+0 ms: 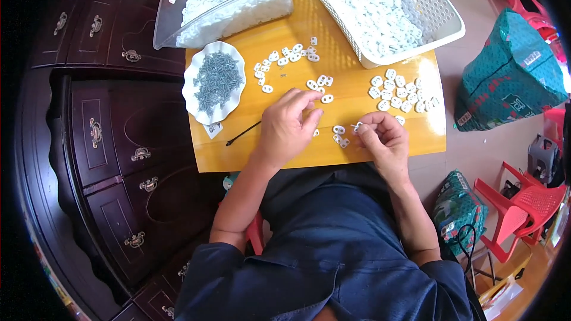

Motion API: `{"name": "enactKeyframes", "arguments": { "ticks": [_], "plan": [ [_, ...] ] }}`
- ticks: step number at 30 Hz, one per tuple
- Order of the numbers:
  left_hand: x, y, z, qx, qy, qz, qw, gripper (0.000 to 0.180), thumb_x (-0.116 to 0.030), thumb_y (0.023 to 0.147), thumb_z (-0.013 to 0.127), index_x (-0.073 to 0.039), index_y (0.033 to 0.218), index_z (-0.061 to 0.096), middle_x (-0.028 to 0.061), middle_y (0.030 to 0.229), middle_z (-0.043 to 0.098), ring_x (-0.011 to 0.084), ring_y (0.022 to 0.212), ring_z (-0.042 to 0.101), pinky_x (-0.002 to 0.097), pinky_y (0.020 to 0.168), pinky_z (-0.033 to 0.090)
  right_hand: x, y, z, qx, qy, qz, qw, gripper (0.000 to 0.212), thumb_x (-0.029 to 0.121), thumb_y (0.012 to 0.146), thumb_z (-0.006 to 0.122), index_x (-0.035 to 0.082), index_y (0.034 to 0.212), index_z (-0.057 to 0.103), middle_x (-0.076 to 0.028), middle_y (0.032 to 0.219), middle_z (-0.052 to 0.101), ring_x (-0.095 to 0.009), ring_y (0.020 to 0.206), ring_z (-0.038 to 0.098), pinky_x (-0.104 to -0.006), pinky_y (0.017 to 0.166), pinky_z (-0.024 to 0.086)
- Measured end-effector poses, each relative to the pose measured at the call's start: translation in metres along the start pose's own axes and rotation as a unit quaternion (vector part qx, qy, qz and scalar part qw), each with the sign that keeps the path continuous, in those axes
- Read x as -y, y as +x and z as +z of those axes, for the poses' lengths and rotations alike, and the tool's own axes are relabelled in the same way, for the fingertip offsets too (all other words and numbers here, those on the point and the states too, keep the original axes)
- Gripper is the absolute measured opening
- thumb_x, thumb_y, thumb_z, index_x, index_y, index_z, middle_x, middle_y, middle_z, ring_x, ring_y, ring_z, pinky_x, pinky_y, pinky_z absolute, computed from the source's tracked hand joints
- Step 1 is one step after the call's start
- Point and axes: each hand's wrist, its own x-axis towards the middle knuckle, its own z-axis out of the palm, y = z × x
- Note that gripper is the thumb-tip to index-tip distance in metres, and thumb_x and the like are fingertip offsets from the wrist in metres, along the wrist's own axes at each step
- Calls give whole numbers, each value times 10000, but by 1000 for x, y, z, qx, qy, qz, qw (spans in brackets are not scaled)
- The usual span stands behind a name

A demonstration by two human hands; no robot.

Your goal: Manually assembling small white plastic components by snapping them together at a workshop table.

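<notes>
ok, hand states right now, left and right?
Left hand: fingers curled, fingertips pinching a small white plastic piece on the table.
Right hand: closed, pinching a small white piece.

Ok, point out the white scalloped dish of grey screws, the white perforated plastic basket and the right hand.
White scalloped dish of grey screws [191, 96]: head view, bare left rim.
White perforated plastic basket [437, 9]: head view, right wall.
Right hand [383, 141]: head view, back of the hand.

Small yellow wooden table [333, 154]. Far left: clear plastic tub [178, 6] of white parts. Far right: white perforated plastic basket [443, 21], likewise filled. Left: white scalloped plate [191, 83] of grey screws. Centre and right: loose white oval plastic pieces [401, 92] in clusters. Near edge: thin black stick [242, 134], small paper tag [213, 129].
</notes>
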Motion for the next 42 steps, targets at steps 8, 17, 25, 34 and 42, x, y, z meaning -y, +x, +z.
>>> {"name": "enactKeyframes", "arguments": {
  "ticks": [8, 17, 25, 34, 42],
  "plan": [
    [1, 9, 9, 25, 147, 63, 987, 207, -100, 848, 779, -66, 1048, 740, 88, 914, 692, 285, 815, 712, 389, 686, 563, 2, 0, 3, -9, 3, -2, 1000, 75, 48, 1008, 655, 4, 1069, 653, 6, 883, 711, -34, 763, 638, -189, 692, 497],
    [1, 11, 14, 42, 30, 38, 998, 38, -34, 894, 711, -37, 932, 708, 47, 840, 688, 194, 677, 681, 330, 586, 534, 4, 1, 3, -11, 16, -2, 1000, 81, 54, 1014, 644, 2, 1076, 644, -6, 883, 718, -37, 762, 639, -192, 695, 498],
    [-9, -6, 20, 53, -395, -173, 901, 83, 5, 955, 664, 18, 1037, 673, -19, 882, 673, -9, 665, 545, 173, 566, 433, 3, -1, 5, -8, 30, 6, 999, 84, 48, 1010, 642, 3, 1081, 639, 0, 879, 701, -41, 771, 641, -197, 696, 507],
    [-3, -18, 22, 97, -428, -163, 884, 243, 28, 960, 632, 25, 1201, 662, -16, 940, 674, -13, 733, 578, 166, 622, 470, 2, -2, 9, 1, 43, 3, 999, 93, 30, 1005, 637, -3, 1092, 637, -8, 885, 700, -53, 758, 638, -206, 694, 513],
    [-4, -22, 23, 104, -439, -167, 877, 253, 34, 951, 653, 25, 1203, 654, -7, 966, 676, -6, 773, 602, 166, 683, 504, 0, -2, 9, 7, 42, -9, 999, 95, 27, 1005, 634, -12, 1091, 635, -17, 893, 706, -57, 764, 643, -213, 699, 518]
  ]
}}
